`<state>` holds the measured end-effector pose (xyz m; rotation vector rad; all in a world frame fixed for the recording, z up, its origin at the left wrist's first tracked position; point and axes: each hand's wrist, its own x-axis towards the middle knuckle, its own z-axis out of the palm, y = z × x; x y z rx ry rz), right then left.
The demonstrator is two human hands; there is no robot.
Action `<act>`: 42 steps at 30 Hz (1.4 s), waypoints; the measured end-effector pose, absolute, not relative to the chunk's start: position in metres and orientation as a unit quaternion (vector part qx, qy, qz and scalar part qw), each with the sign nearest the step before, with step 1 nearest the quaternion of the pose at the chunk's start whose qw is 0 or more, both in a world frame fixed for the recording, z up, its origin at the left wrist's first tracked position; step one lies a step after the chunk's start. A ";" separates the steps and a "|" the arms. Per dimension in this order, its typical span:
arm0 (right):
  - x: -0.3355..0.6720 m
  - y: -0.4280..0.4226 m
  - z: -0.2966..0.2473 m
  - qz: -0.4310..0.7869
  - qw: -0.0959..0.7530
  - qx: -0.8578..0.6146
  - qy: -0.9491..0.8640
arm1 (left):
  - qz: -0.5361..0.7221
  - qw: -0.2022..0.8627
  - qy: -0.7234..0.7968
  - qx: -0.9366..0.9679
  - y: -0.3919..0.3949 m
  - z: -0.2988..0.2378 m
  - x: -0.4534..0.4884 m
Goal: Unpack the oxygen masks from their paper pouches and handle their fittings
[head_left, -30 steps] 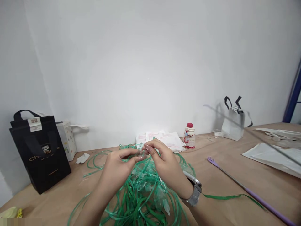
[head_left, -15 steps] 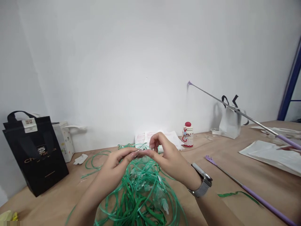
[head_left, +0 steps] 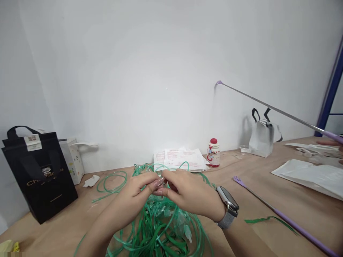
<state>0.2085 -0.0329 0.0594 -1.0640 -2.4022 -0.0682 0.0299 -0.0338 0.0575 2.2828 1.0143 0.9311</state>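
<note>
A tangled heap of green plastic tubing (head_left: 160, 228) with small clear fittings lies on the brown table (head_left: 268, 228) in front of me. My left hand (head_left: 139, 189) and my right hand (head_left: 190, 194), which wears a wristwatch (head_left: 227, 207), meet just above the heap. The fingertips of both hands are pinched together around a small clear piece of the tubing between them. Loops of tubing (head_left: 112, 180) spread out to the left.
A black paper bag (head_left: 40, 171) and a white box (head_left: 72, 157) stand at the left. Papers (head_left: 182, 159), a small red-capped bottle (head_left: 213, 153) and a white bag (head_left: 261, 137) sit by the wall. A purple stick (head_left: 281, 217) lies at right; another person's hand (head_left: 331, 142) holds a second stick (head_left: 268, 107) raised.
My hands have dropped lower and closer to the heap, the right hand turning palm-down over the piece. The raised stick at the right has swung a little higher.
</note>
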 end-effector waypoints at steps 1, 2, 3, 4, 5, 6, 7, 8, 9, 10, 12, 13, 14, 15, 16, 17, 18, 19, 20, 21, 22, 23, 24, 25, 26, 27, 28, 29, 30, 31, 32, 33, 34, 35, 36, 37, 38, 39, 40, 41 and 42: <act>0.208 -0.033 0.059 -0.028 0.251 -0.385 -0.887 | 0.338 0.245 0.365 0.832 -0.033 0.058 0.030; 0.208 -0.032 0.059 -0.028 0.250 -0.380 -0.890 | 0.337 0.256 0.358 0.832 -0.033 0.058 0.029; 0.208 -0.032 0.058 -0.026 0.250 -0.375 -0.892 | 0.334 0.266 0.354 0.832 -0.032 0.058 0.029; 0.207 -0.031 0.057 -0.021 0.250 -0.371 -0.894 | 0.331 0.276 0.349 0.832 -0.032 0.058 0.028; 0.207 -0.030 0.057 -0.014 0.251 -0.367 -0.896 | 0.327 0.285 0.346 0.832 -0.031 0.057 0.028; 0.206 -0.030 0.056 -0.008 0.250 -0.366 -0.896 | 0.326 0.292 0.346 0.830 -0.031 0.057 0.027; 0.205 -0.029 0.055 -0.008 0.249 -0.369 -0.896 | 0.326 0.296 0.347 0.828 -0.030 0.056 0.027; 0.205 -0.028 0.055 -0.016 0.247 -0.375 -0.893 | 0.331 0.296 0.351 0.825 -0.029 0.055 0.027; 0.204 -0.028 0.054 -0.034 0.246 -0.385 -0.889 | 0.338 0.295 0.356 0.820 -0.028 0.054 0.027; 0.203 -0.027 0.053 -0.059 0.247 -0.393 -0.884 | 0.347 0.292 0.362 0.814 -0.027 0.053 0.027; 0.202 -0.026 0.052 -0.114 0.249 -0.396 -0.877 | 0.366 0.289 0.372 0.803 -0.024 0.051 0.028; 0.202 -0.025 0.051 -0.136 0.250 -0.388 -0.877 | 0.373 0.293 0.375 0.797 -0.022 0.050 0.029; 0.202 -0.024 0.050 -0.151 0.249 -0.378 -0.878 | 0.378 0.300 0.378 0.790 -0.020 0.048 0.030; 0.202 -0.023 0.049 -0.161 0.248 -0.370 -0.881 | 0.379 0.311 0.382 0.783 -0.019 0.047 0.031; 0.202 -0.022 0.048 -0.165 0.247 -0.365 -0.882 | 0.378 0.325 0.384 0.777 -0.017 0.045 0.033; 0.202 -0.022 0.047 -0.164 0.246 -0.362 -0.884 | 0.373 0.336 0.387 0.773 -0.015 0.044 0.034; 0.202 -0.022 0.047 -0.160 0.245 -0.360 -0.886 | 0.368 0.340 0.392 0.772 -0.014 0.043 0.036; 0.201 -0.022 0.046 -0.156 0.242 -0.354 -0.890 | 0.365 0.333 0.399 0.772 -0.012 0.041 0.038; 0.200 -0.023 0.045 -0.154 0.239 -0.347 -0.894 | 0.367 0.316 0.410 0.773 -0.011 0.041 0.040; 0.199 -0.023 0.044 -0.157 0.235 -0.336 -0.898 | 0.373 0.293 0.424 0.772 -0.010 0.040 0.041; 0.197 -0.024 0.043 -0.164 0.231 -0.325 -0.902 | 0.381 0.269 0.439 0.768 -0.010 0.040 0.042; 0.195 -0.024 0.042 -0.175 0.229 -0.317 -0.904 | 0.390 0.249 0.452 0.763 -0.009 0.041 0.042; 0.192 -0.023 0.040 -0.190 0.226 -0.312 -0.903 | 0.397 0.238 0.462 0.757 -0.008 0.041 0.041; 0.190 -0.022 0.038 -0.205 0.224 -0.312 -0.900 | 0.403 0.233 0.468 0.752 -0.008 0.041 0.040; 0.188 -0.021 0.036 -0.219 0.221 -0.315 -0.897 | 0.407 0.231 0.473 0.747 -0.006 0.041 0.038; 0.186 -0.019 0.033 -0.231 0.217 -0.319 -0.893 | 0.410 0.227 0.480 0.742 -0.005 0.041 0.036; 0.184 -0.017 0.030 -0.244 0.211 -0.322 -0.890 | 0.411 0.221 0.489 0.737 -0.004 0.040 0.034; 0.182 -0.015 0.027 -0.256 0.205 -0.323 -0.888 | 0.409 0.213 0.501 0.732 -0.002 0.040 0.032; 0.181 -0.013 0.024 -0.266 0.199 -0.320 -0.887 | 0.404 0.204 0.515 0.728 0.000 0.039 0.030; 0.179 -0.011 0.022 -0.275 0.194 -0.314 -0.887 | 0.394 0.196 0.528 0.726 0.002 0.038 0.029; 0.178 -0.009 0.019 -0.282 0.191 -0.308 -0.888 | 0.383 0.189 0.538 0.727 0.003 0.038 0.028; 0.177 -0.008 0.017 -0.287 0.190 -0.302 -0.889 | 0.370 0.182 0.544 0.731 0.004 0.038 0.028; 0.176 -0.006 0.014 -0.289 0.189 -0.296 -0.891 | 0.356 0.176 0.548 0.737 0.005 0.037 0.027; 0.175 -0.005 0.013 -0.290 0.186 -0.290 -0.893 | 0.343 0.172 0.547 0.744 0.006 0.037 0.027; 0.175 -0.004 0.012 -0.291 0.182 -0.284 -0.895 | 0.334 0.170 0.542 0.753 0.006 0.037 0.027; 0.174 -0.004 0.011 -0.292 0.177 -0.278 -0.898 | 0.325 0.168 0.536 0.761 0.006 0.037 0.026; 0.173 -0.004 0.010 -0.293 0.172 -0.273 -0.900 | 0.318 0.166 0.532 0.767 0.006 0.037 0.026; 0.172 -0.004 0.009 -0.293 0.168 -0.271 -0.901 | 0.312 0.166 0.530 0.771 0.006 0.037 0.025; 0.171 -0.005 0.008 -0.290 0.165 -0.272 -0.903 | 0.305 0.166 0.528 0.775 0.006 0.037 0.025; 0.169 -0.006 0.007 -0.282 0.163 -0.276 -0.904 | 0.296 0.165 0.527 0.779 0.005 0.036 0.025; 0.167 -0.007 0.006 -0.271 0.160 -0.280 -0.907 | 0.287 0.160 0.527 0.784 0.004 0.035 0.026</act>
